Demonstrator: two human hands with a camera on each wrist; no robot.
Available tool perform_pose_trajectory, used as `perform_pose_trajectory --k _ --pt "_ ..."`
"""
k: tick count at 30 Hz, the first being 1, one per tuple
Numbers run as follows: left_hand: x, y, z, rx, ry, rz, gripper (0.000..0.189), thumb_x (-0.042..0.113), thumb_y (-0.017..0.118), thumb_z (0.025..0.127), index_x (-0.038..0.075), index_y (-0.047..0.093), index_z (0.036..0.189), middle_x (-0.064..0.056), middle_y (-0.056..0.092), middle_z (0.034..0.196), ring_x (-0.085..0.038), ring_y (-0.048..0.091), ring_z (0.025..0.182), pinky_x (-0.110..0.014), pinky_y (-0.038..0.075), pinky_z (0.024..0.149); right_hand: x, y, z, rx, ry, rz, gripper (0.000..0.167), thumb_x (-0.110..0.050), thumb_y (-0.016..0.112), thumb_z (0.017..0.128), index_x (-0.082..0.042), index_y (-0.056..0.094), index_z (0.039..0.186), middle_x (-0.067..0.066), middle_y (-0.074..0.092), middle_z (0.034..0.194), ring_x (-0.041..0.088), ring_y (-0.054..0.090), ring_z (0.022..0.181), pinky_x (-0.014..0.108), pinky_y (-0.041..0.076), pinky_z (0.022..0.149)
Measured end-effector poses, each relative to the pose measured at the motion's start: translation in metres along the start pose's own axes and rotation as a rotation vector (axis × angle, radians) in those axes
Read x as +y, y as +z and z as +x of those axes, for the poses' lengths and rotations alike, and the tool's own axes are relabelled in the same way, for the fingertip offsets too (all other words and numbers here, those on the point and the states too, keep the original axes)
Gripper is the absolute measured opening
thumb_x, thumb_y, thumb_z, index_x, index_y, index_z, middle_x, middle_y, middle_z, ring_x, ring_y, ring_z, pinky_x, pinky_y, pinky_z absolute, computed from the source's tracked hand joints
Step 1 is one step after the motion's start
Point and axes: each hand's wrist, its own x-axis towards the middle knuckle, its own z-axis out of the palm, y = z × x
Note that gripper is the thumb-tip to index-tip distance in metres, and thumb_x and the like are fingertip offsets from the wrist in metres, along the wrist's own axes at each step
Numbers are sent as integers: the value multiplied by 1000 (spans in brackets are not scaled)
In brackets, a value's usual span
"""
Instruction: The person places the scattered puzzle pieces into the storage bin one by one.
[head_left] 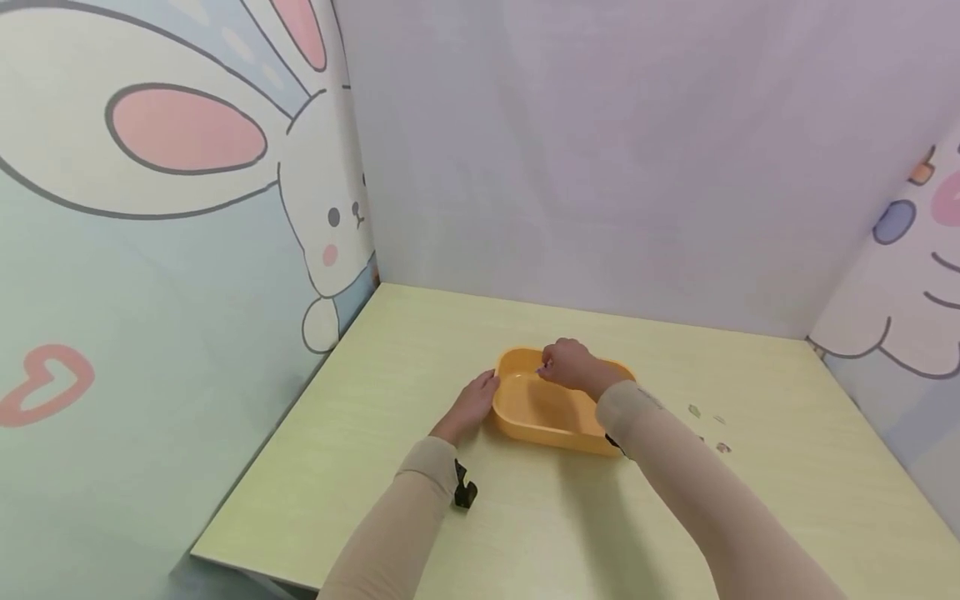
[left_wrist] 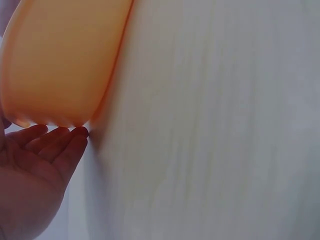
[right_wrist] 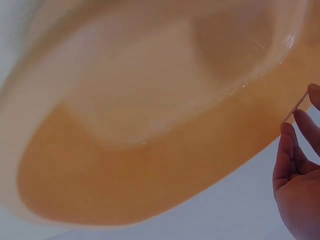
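A shallow orange plastic basin (head_left: 536,404) sits on the pale table. My left hand (head_left: 472,402) is at its left end. In the left wrist view, the nearly straight fingers (left_wrist: 70,150) touch the basin's outer wall, and the thumb is mostly out of frame. Over the basin's far side, my right hand (head_left: 573,364) pinches a small, thin, flat piece (right_wrist: 296,107) between thumb and fingertips. That piece appears edge-on in the right wrist view, so its kind cannot be told. Bright glints line the basin's inside; whether it holds water is unclear.
To the right of the basin lie several small, flat, shiny pieces (head_left: 694,411), partly hidden by the right forearm. A purple-grey backdrop (head_left: 585,167) rises behind the table (head_left: 405,367). Rabbit-printed panels (head_left: 150,292) stand at both sides.
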Motion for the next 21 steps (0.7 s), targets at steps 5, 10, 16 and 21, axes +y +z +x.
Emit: perform_pose_trajectory --k 5,10,16,21 --pt "-1 0 1 -2 -6 -16 53 34 32 106 2 37 149 -16 40 150 -32 31 139 -47 24 113 -3 13 15 -62 -21 -66 17 -23 68 91 -6 72 91 4 57 85 24 53 83 40 47 76" --pt "-4 1 0 -4 -5 -18 53 34 32 107 3 37 149 -15 40 149 -31 32 139 -47 25 113 -7 25 23 -108 -69 -107 17 -22 68 92 -8 68 82 1 55 79 21 51 77 38 46 72" --pt "-5 3 -1 -4 2 -5 52 33 33 107 4 38 149 -13 41 149 -29 32 139 -45 25 113 -8 26 25 -163 -101 -139 16 -17 68 92 -8 64 78 0 55 76 19 53 73 37 49 71" --pt "-3 2 0 2 26 -9 50 32 33 107 4 39 148 -13 42 148 -29 34 138 -46 26 112 -10 21 33 -131 -148 -222 16 -20 71 88 -7 67 79 1 58 75 21 56 74 38 51 70"
